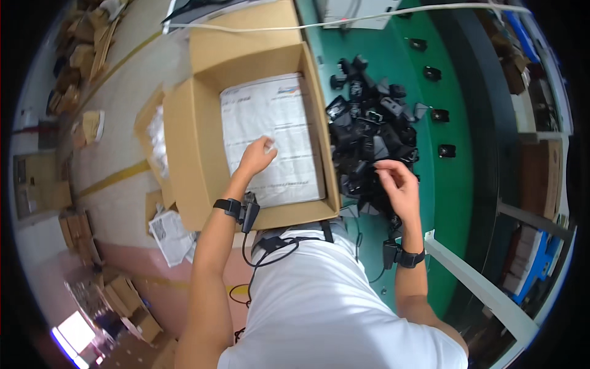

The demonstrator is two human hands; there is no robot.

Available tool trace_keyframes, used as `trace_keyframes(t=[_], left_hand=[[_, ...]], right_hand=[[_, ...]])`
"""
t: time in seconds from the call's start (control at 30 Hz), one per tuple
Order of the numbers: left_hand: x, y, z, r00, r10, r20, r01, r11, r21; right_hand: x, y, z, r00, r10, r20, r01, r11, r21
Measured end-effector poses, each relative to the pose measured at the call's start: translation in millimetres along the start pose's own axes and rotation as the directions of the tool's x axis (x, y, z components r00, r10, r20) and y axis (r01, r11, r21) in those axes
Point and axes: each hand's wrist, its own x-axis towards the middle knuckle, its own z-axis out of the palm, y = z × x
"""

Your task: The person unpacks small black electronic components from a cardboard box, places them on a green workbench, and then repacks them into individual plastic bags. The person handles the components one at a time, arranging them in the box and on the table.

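Our left hand (257, 158) hangs loosely curled, apparently empty, over the printed white sheet (289, 126) in the cardboard carton (212, 126). Our right hand (402, 192) narrows at the heaped black plastic parts (386, 132) on the green tabletop (393, 61); we cannot tell whether it holds one. Piled this tightly, neighbours could drag and scatter.

Bright middle — bent edges, blackened corners
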Motion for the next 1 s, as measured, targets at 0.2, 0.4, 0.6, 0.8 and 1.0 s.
trace_keyframes(t=[0.2, 0.4, 0.6, 0.8, 1.0], left_hand=[[-18, -171, 59, 0.949, -0.314, -0.037, 0.305, 0.88, 0.363], [-14, -153, 72, 0.881, -0.413, -0.23, 0.45, 0.883, 0.137], [-5, -172, 78, 0.892, -0.435, -0.124, 0.448, 0.888, 0.102], [13, -191, 103, 0.902, -0.389, -0.189, 0.415, 0.901, 0.128], [10, -177, 83, 0.892, -0.422, -0.163, 0.428, 0.904, 0.0]], right_hand=[[22, -10, 127, 0.721, -0.146, 0.677, 0.499, 0.788, -0.361], [-4, 52, 168, 0.67, 0.101, 0.736, 0.453, 0.73, -0.512], [-26, 49, 161, 0.699, 0.241, 0.673, 0.311, 0.745, -0.59], [-38, 76, 174, 0.852, 0.341, 0.397, 0.032, 0.724, -0.689], [-42, 66, 178, 0.92, 0.266, 0.287, 0.034, 0.676, -0.736]])
